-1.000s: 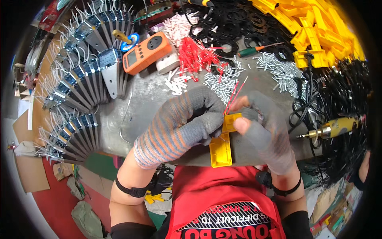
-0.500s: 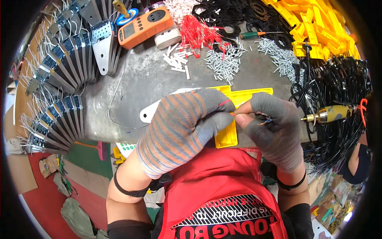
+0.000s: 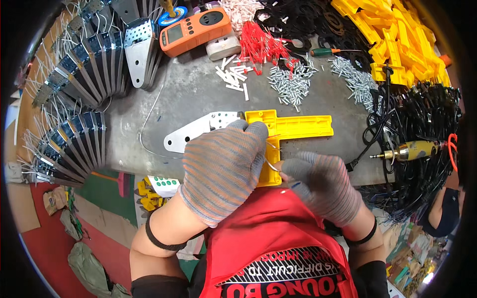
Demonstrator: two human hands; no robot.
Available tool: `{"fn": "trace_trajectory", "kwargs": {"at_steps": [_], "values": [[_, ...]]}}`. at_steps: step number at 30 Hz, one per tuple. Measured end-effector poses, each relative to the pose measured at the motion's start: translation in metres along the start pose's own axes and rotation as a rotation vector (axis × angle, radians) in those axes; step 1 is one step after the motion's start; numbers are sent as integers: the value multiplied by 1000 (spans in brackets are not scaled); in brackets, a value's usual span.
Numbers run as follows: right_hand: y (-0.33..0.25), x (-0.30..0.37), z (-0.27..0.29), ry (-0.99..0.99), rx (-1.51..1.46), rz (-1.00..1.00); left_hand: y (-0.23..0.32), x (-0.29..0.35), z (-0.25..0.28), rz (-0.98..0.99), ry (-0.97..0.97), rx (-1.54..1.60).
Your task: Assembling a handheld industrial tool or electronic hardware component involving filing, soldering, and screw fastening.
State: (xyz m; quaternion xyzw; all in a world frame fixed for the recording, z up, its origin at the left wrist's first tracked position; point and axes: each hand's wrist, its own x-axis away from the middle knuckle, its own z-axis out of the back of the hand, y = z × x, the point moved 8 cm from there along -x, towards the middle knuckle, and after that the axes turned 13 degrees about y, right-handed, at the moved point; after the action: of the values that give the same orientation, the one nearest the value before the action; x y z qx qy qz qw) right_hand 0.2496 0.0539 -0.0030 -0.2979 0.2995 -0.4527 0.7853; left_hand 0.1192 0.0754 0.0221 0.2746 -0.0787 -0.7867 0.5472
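Observation:
A yellow plastic housing half (image 3: 304,130) with a long arm lies before me, beside a flat metal blade-like plate (image 3: 191,133) with round holes. My left hand (image 3: 223,171), in a grey striped fingerless glove, is closed over where the plate meets the housing; what its fingers grip is hidden. Thin wires (image 3: 272,165) come out from under it across the housing. My right hand (image 3: 320,186), gloved alike, is pinched on a pale wire at the housing's near edge.
Screws (image 3: 290,84), white tubes (image 3: 232,76) and red leads (image 3: 258,44) lie in piles behind. An orange meter (image 3: 195,32) stands at the back left. Yellow housings (image 3: 397,39), black cables (image 3: 422,119) and an electric screwdriver (image 3: 410,151) are at right; metal plates (image 3: 82,144) line the left.
My hands have moved apart from their shared pinch. The right hand has drawn down and towards me with a wire; the left has moved down, uncovering more of the plate and housing.

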Motion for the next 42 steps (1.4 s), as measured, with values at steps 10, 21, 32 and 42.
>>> {"fn": "trace_trajectory", "kwargs": {"at_steps": [10,21,32,42], "values": [[-12,-21,13,229,298,114,-16,0,-6,222,-70,432],[-1,-28,13,231,57,11,-25,6,-6,307,-102,584],[5,-30,13,232,-188,-191,-10,2,7,10,91,345],[27,-24,5,292,-631,-629,-37,5,-13,408,-84,770]]}}
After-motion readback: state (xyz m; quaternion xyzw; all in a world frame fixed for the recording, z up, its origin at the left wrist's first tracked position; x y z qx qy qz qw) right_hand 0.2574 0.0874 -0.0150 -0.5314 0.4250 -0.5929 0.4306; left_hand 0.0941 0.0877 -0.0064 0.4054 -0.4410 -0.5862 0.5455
